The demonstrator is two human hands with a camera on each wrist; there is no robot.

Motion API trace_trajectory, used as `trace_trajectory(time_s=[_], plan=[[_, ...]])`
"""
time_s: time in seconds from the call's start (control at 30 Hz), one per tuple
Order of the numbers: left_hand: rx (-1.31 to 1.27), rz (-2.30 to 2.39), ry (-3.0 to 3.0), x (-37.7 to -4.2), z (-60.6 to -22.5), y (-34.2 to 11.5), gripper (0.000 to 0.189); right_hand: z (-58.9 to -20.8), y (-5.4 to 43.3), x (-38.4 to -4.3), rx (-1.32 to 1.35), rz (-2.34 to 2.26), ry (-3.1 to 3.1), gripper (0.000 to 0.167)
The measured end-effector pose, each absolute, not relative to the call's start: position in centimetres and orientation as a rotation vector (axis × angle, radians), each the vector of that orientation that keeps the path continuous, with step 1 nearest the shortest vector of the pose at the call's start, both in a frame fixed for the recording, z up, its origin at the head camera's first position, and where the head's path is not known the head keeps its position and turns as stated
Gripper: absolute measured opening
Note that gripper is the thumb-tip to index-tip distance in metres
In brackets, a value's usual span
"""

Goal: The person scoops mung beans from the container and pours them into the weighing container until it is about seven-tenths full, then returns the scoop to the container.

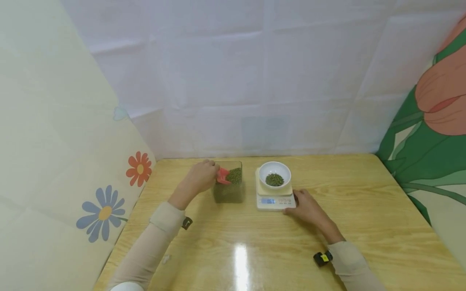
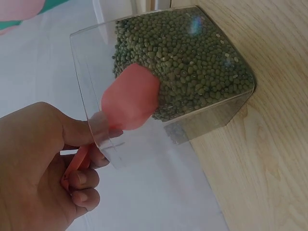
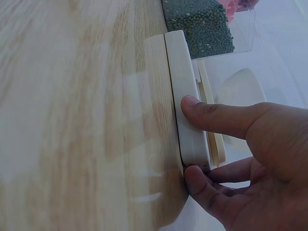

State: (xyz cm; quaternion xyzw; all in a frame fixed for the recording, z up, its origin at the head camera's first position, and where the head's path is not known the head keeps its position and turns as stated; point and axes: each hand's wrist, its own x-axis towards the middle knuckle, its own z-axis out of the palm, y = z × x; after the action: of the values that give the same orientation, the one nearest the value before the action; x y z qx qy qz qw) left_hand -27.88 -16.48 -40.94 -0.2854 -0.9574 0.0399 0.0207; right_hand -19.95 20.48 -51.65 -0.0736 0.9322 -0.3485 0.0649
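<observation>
My left hand grips the handle of a red scoop at the rim of a clear square container. The scoop's head is inside, against the green mung beans, its underside facing the left wrist camera. To the right stands a white kitchen scale with a lit display. On its platform sits a white bowl with a small heap of mung beans. My right hand holds the scale's near right corner, thumb on the front edge and fingers at the side.
Container and scale stand side by side on a wood-grain table, near its back edge. A white cloth hangs behind. Flower-printed panels flank the table, and a small pale scrap lies near the left forearm.
</observation>
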Motion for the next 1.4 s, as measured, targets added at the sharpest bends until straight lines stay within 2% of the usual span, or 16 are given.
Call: trace_trajectory(time_s=[0.37, 1.4], plan=[[-0.887, 0.124, -2.961, -28.0, -41.0, -15.6, 0.009, -51.5, 20.5, -19.9, -0.227, -1.068, 2.812, 0.086], [-0.923, 0.217, -2.913, -28.3, -41.8, -14.2, 0.016, -51.7, 20.5, -19.9, -0.212, -1.069, 2.802, 0.088]])
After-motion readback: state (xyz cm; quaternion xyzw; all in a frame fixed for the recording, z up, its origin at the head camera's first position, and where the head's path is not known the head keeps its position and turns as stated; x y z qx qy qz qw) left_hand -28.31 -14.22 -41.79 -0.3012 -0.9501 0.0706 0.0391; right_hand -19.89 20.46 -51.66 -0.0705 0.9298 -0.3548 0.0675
